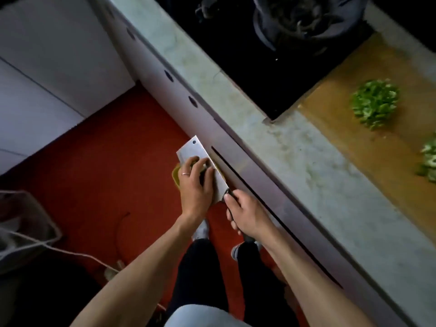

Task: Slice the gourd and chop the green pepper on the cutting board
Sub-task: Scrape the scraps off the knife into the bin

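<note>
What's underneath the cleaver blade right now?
A yellow-green object peeks out under the cleaver, above the red floor. The blade and the left hand pressing on it hide the rest, so it can't be identified.

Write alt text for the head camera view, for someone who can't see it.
A person holds a cleaver out over the red floor, right hand gripping its handle, left hand fingers flat on the blade. On the counter, a wooden cutting board carries piles of chopped green pepper.

Red floor (99,161), pale marble counter (295,147), white cabinets (47,55), dim light.
</note>
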